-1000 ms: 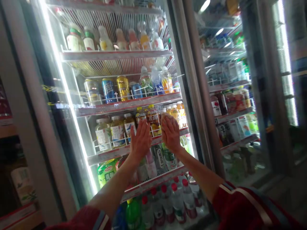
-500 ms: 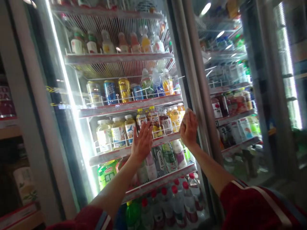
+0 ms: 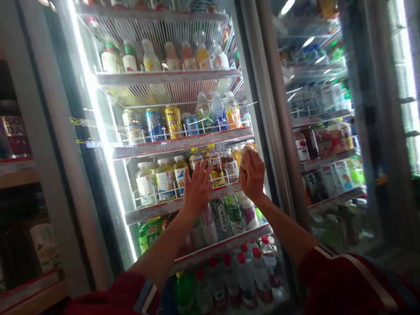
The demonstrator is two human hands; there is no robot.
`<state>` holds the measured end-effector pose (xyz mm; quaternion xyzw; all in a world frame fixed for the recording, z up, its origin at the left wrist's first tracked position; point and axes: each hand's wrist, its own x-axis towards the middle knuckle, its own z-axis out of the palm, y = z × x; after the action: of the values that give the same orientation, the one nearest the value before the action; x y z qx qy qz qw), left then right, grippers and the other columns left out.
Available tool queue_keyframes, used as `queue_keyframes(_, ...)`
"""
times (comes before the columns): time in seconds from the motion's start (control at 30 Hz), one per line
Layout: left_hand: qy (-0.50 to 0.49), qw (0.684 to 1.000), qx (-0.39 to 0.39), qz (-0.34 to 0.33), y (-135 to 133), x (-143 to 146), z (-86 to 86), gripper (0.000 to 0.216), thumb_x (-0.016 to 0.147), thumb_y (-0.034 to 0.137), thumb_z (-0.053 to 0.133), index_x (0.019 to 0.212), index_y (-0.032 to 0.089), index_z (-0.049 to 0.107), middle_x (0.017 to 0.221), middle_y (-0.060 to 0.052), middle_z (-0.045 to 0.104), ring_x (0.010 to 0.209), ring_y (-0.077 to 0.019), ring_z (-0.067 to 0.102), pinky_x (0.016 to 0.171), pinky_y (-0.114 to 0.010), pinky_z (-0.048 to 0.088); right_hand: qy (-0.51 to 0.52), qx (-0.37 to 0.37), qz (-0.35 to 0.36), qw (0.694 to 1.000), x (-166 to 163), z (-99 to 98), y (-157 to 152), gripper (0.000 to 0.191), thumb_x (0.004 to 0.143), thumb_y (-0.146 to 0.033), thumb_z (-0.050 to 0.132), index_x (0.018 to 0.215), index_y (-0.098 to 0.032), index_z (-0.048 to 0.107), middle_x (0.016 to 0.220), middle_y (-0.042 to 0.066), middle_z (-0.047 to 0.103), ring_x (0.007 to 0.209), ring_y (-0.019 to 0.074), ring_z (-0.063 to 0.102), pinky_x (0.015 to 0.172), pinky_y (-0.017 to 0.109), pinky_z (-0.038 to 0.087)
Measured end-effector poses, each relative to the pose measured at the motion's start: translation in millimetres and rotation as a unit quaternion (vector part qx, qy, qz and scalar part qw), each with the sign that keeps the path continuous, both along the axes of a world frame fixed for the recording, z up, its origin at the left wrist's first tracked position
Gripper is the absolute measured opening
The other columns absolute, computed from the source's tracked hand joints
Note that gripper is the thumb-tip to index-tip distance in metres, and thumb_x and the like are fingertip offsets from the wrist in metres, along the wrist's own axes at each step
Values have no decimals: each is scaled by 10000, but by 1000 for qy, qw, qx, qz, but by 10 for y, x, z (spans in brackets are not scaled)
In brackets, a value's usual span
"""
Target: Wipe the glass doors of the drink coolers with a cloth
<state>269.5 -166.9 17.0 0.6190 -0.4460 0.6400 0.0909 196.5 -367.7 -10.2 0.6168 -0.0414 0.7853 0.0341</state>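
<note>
A lit drinks fridge with a glass door (image 3: 106,183) stands before me. My left hand (image 3: 197,188) is spread, palm toward the glass, in front of the shelf of tea bottles (image 3: 166,179). To its right, my right hand (image 3: 253,175) is closed around a pale, crumpled cloth (image 3: 244,158), near the door's right-hand frame (image 3: 275,131). Most of the cloth is hidden by the fingers. Behind the hands, parts of several bottles are covered from view.
Shelves above hold cans (image 3: 173,122) and bottles; red-capped bottles (image 3: 246,280) fill the bottom. Another glass-fronted fridge section with bottles (image 3: 328,140) is on the right. At the left edge, a shelf (image 3: 19,166) carries dark containers.
My right hand has moved left with the cloth, away from the door frame and closer to my left hand. My left hand stays spread at nearly the same spot. The view has shifted slightly.
</note>
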Motion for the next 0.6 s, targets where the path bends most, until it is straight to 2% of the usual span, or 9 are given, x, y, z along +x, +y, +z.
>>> queue_keyframes(0.1,2,1000,-4,0,-6,-7,-11,557,863,238,471,1402,179,339,1463,-116,357,1398,-231,232,1162,-479,-37,-10,8,5,1000,29,82,5,549,929,-242,353,1466,-235,237,1501,56,305,1395,256,235,1108,520,276)
queue_keyframes(0.2,6,1000,0,-2,-13,-28,-16,555,867,233,463,1404,175,337,1468,-116,346,1398,-230,231,1162,-479,-38,23,-31,18,999,96,127,216,556,923,-217,355,1466,-232,237,1495,45,319,1411,238,196,1129,498,261)
queue_keyframes(0.3,14,1000,8,-6,17,-35,-1,533,873,224,445,1396,177,353,1469,-110,345,1397,-226,235,1163,-482,-18,59,-87,19,994,137,115,423,529,913,-214,375,1438,-225,311,1460,40,384,1418,224,175,1136,477,259)
queue_keyframes(0.37,19,1000,4,-5,79,-17,23,528,877,227,441,1395,179,354,1465,-109,355,1395,-225,239,1164,-483,-6,72,-98,10,993,127,96,452,499,912,-226,383,1411,-228,363,1438,38,418,1413,221,194,1129,475,267)
queue_keyframes(0.53,22,999,-29,9,313,84,82,549,886,269,455,1410,167,325,1470,-124,339,1401,-233,220,1163,-481,20,31,-33,12,999,88,115,322,491,918,-239,372,1408,-212,367,1461,68,382,1402,235,224,1122,504,252)
queue_keyframes(0.6,22,999,-23,8,366,110,87,561,885,265,456,1417,165,310,1474,-126,331,1404,-233,207,1162,-483,35,32,-21,23,999,120,145,373,498,918,-237,365,1416,-210,355,1471,66,364,1408,233,205,1129,505,242)
